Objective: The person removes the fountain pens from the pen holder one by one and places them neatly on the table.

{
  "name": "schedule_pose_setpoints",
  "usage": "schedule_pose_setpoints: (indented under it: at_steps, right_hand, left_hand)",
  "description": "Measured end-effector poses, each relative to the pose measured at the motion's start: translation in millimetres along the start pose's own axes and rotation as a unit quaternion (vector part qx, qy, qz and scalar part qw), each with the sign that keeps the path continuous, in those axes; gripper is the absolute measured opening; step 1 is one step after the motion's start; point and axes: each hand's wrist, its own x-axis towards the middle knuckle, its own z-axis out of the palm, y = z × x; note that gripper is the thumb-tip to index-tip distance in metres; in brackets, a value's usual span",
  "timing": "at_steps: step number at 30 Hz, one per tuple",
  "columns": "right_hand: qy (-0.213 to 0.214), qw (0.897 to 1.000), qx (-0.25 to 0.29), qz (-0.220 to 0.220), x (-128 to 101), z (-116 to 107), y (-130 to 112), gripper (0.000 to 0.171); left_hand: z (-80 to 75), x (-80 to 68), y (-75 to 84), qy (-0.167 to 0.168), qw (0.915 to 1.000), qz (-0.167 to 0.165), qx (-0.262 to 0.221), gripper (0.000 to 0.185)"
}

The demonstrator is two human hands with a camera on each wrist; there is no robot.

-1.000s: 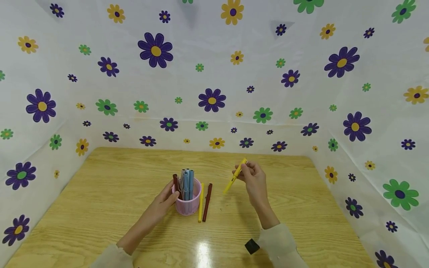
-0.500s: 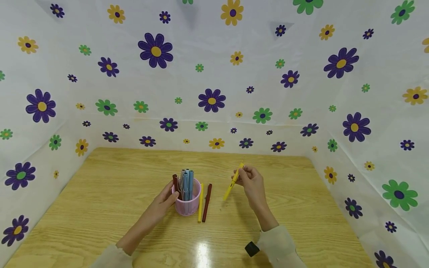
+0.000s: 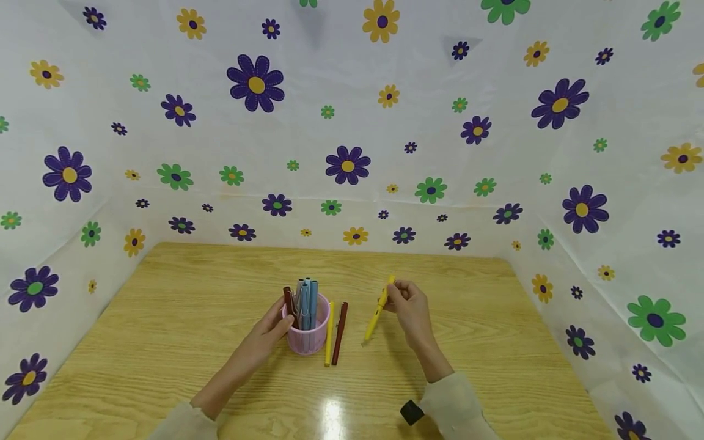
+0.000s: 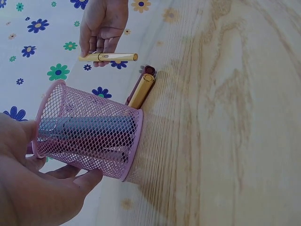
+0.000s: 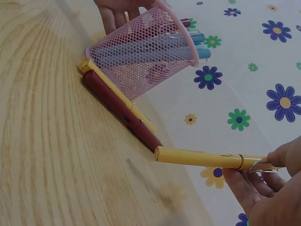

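Her right hand [image 3: 409, 305] pinches a yellow pen [image 3: 378, 310] near its clipped cap, just right of the pink mesh cup [image 3: 309, 329] her left hand [image 3: 271, 330] cradles. It looks light, stiff, slick; grip mid-barrel.

No readable text, labels, brands or numbers anywhere.

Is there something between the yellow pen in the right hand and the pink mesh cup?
Yes. Two pens lie flat on the table between them: a yellow pen touching the pink mesh cup, and a dark red pen beside it. The right hand holds its yellow pen above the table, so it may pass over them.
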Motion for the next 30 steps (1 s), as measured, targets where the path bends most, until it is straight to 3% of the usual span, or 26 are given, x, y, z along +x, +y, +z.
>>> schedule_pose_setpoints:
  at_steps: [7,30]
  right_hand:
    - [-0.028,0.999,-0.025,-0.003,-1,4,10,0.029]
    - [-0.068,0.997,-0.019,0.021,-9,18,18,0.027]
  left_hand:
    - [-0.6,-1.0,-0.5,0.003,1.0,0.001,0.006,0.069]
    - [0.2,-1.0,-0.5,0.006,0.9999,0.0,0.009,0.068]
